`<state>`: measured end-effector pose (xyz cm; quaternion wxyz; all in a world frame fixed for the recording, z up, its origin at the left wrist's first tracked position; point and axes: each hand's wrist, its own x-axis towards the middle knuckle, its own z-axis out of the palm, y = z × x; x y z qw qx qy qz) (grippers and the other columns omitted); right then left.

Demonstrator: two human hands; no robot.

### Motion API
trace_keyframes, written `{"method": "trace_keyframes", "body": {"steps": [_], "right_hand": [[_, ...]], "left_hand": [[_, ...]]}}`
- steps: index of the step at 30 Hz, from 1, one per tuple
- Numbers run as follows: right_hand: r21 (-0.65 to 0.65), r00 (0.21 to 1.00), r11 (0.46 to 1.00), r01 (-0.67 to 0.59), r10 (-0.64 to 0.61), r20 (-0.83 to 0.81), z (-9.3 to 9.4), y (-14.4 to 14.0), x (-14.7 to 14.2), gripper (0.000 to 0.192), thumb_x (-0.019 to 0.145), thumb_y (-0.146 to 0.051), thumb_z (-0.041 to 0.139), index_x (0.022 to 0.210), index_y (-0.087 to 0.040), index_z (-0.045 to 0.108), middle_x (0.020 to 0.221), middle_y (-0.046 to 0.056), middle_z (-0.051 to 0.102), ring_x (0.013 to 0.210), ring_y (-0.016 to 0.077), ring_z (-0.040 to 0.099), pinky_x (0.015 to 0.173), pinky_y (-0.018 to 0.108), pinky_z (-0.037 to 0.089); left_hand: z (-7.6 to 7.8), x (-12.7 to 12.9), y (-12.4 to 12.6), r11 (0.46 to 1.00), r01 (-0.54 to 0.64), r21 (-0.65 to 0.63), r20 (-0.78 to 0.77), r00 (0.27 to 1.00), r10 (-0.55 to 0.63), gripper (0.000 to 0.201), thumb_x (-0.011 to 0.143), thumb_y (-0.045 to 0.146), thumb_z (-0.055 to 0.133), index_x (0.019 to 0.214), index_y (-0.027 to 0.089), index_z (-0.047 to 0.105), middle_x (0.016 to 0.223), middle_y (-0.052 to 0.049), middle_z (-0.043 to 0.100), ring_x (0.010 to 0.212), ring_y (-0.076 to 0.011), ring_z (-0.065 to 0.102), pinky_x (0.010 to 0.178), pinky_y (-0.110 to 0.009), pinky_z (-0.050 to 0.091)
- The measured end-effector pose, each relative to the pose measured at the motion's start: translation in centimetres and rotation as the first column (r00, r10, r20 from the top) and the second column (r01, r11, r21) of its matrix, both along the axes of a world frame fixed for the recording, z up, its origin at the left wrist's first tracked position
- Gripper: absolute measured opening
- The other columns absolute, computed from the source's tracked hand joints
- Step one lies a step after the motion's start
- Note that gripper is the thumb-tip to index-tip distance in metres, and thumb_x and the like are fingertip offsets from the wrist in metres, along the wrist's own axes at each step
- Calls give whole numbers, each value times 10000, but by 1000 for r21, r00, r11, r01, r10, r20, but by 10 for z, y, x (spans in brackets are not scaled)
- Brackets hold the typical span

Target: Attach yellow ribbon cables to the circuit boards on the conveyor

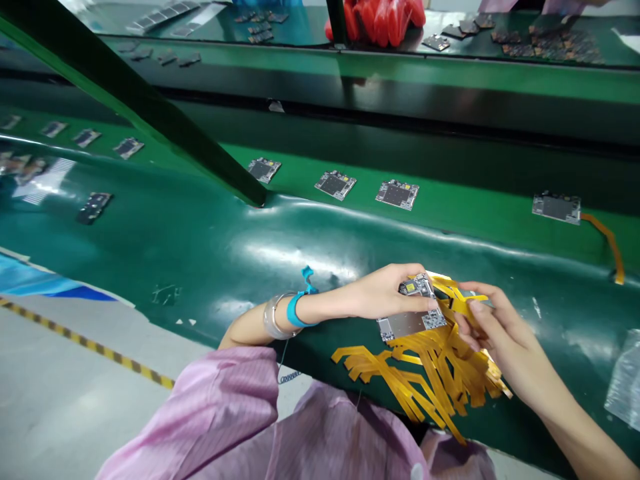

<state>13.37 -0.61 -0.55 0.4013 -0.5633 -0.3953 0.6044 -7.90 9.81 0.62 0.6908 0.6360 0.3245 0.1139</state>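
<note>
My left hand (387,292) grips a circuit board (407,325) by its upper edge, thumb lying across its face. Close on the right, my right hand (493,327) pinches an orange flex cable (470,301) between thumb and fingers, near the board's right side. Whether the cable touches the board's connector I cannot tell. Beneath both hands a pile of orange flex cables (445,373) spreads over the green table mat. A blue wrist strap (296,310) and a clear bangle circle my left wrist.
Several circuit boards (397,194) lie along the green strip beyond the table; one board (557,207) there has an orange cable attached. A dark green post (200,150) slants across the left. A clear plastic bag (625,380) lies at right. Red bundles (385,20) stand at the back.
</note>
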Motion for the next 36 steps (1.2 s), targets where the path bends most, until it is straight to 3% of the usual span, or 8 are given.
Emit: {"method": "trace_keyframes", "body": {"steps": [3,6,9,12,16,23,28,36], "right_hand": [[-27,1000,999,-19,19,-18,2,2,-1,236,972,-463,615,1057,-251,557,639,-39,623,512,111,562,471,202,438],[-57,997,997,-55,58,49,6,3,3,254,930,-467,673,909,-217,636,747,29,729,566,123,647,510,210,501],[-110,991,993,-49,62,120,8,0,5,280,851,-489,754,865,-211,719,900,64,779,609,142,713,578,234,576],[-154,993,987,-43,60,105,9,-3,3,278,790,-489,808,829,-220,749,897,66,792,757,204,776,678,254,621],[-177,994,980,-89,100,54,10,-4,0,246,787,-458,819,824,-223,759,811,54,792,778,206,784,749,264,634],[-151,979,970,-193,201,44,14,-2,-1,242,815,-453,795,795,-216,753,827,41,781,764,169,761,733,230,604],[-192,949,933,-305,314,20,20,4,-1,228,837,-430,770,790,-208,743,816,39,777,750,155,740,712,229,584],[-236,921,894,-382,388,-19,23,13,-1,155,835,-332,759,778,-198,708,762,22,769,706,126,717,637,192,535]], "left_hand": [[2,-1,0,1000,21,-10,2,1000,-21,239,866,354,695,962,154,605,884,-15,636,789,-144,565,681,-254,458],[5,-3,1,999,51,-4,-17,999,-51,231,863,324,689,997,157,604,891,-6,636,773,-135,563,693,-257,458],[9,-5,-1,996,87,18,-38,996,-86,210,862,298,674,1011,167,604,925,-11,656,805,-142,585,728,-266,467],[13,-6,-3,990,133,39,-52,990,-131,177,862,288,657,992,176,616,898,-4,663,779,-133,592,684,-249,451],[18,-7,-5,981,179,80,-90,981,-172,139,843,262,661,950,183,619,832,18,645,716,-115,568,615,-222,421],[20,-8,-5,976,211,57,-114,972,-203,101,837,221,646,930,184,630,766,34,636,637,-97,546,568,-201,417],[20,-7,-3,963,262,67,-102,962,-255,101,837,230,673,922,185,640,780,36,662,660,-105,576,596,-214,413],[17,-9,-2,963,270,25,-46,962,-268,175,854,313,733,954,188,663,850,25,683,732,-121,607,669,-234,441]]}}
